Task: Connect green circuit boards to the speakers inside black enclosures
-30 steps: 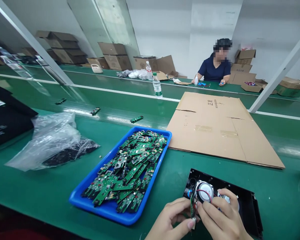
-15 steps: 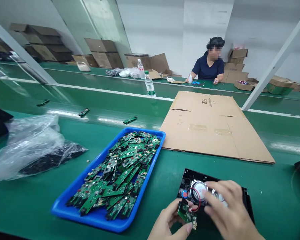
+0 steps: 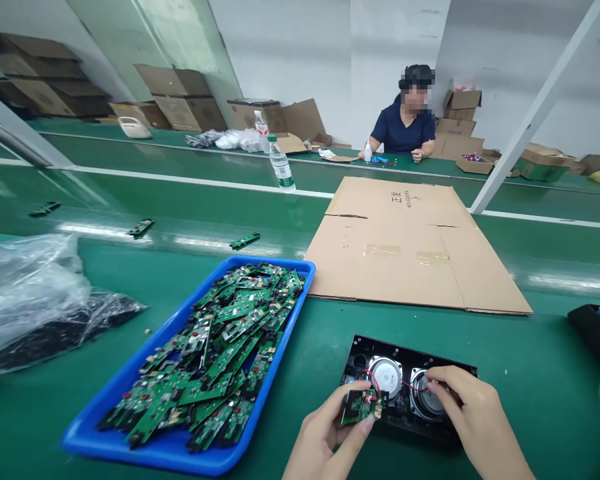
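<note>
My left hand (image 3: 325, 430) pinches a small green circuit board (image 3: 364, 405) with red wires attached, over the left front part of a black speaker housing (image 3: 400, 421). Two round silver speakers sit in this housing: the left speaker (image 3: 386, 377) is in plain view, the right speaker (image 3: 425, 395) is partly covered by my right hand (image 3: 467, 403). Thumb and forefinger of that hand are pressed together at the right speaker, where a thin red wire ends; the wire's tip is too small to make out.
A blue tray (image 3: 275, 380) piled with green boards lies left of the housing. Flattened cardboard (image 3: 405, 267) lies behind it. Plastic bags (image 3: 35, 293) are at far left, a bottle (image 3: 281, 167) beyond. A person (image 3: 405, 127) sits across the far table.
My right hand has moved from the left speaker to the right one, its fingers closing. The board in my left hand has turned more level. The whole view has shifted slightly.
</note>
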`<move>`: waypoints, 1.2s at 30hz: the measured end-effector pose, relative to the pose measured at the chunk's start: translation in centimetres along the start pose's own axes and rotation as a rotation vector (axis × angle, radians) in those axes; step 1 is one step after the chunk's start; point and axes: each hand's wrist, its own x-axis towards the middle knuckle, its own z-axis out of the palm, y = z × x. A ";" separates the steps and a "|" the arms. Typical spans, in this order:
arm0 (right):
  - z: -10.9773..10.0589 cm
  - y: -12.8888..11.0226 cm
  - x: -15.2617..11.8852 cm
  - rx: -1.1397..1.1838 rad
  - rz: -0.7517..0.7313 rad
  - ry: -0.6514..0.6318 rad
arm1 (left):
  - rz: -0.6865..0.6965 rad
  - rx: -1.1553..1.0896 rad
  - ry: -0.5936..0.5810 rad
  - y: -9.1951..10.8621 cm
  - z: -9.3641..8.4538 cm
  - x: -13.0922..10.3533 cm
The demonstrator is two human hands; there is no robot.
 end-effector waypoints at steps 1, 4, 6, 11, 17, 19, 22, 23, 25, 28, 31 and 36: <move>0.1 -0.4 0.2 0.074 0.027 0.003 | 0.009 0.015 0.002 0.0 0.1 0.1; 0.4 -1.2 0.7 0.262 0.157 -0.026 | 0.060 0.035 0.042 0.1 0.7 0.5; 0.6 -1.6 0.8 0.322 0.199 -0.039 | 0.091 0.041 0.068 0.1 1.1 0.8; 1.2 -1.9 0.9 0.350 0.079 -0.057 | 0.106 0.116 0.007 0.2 1.4 1.4; 1.1 -1.7 1.1 0.440 0.362 -0.248 | 0.133 0.178 0.001 0.5 1.3 1.1; 1.0 -1.8 1.2 0.460 0.367 -0.307 | 0.125 0.150 0.019 0.5 1.3 0.9; 1.1 -2.2 1.2 0.492 0.245 -0.324 | 0.107 0.153 0.029 0.4 1.3 0.7; 1.3 -2.4 1.2 0.491 0.184 -0.312 | 0.108 0.173 0.028 0.4 1.3 0.7; 1.5 -2.7 1.0 0.447 0.059 -0.253 | 0.115 0.228 0.020 0.5 1.4 0.7; 2.0 -2.8 0.4 0.297 -0.078 -0.133 | 0.129 0.333 -0.027 0.7 1.4 0.8; 2.6 -2.6 -0.3 0.137 -0.090 -0.026 | 0.172 0.429 -0.058 0.9 1.6 0.9; 3.5 -2.5 -0.9 -0.023 -0.155 0.092 | 0.289 0.504 -0.047 0.6 1.9 1.2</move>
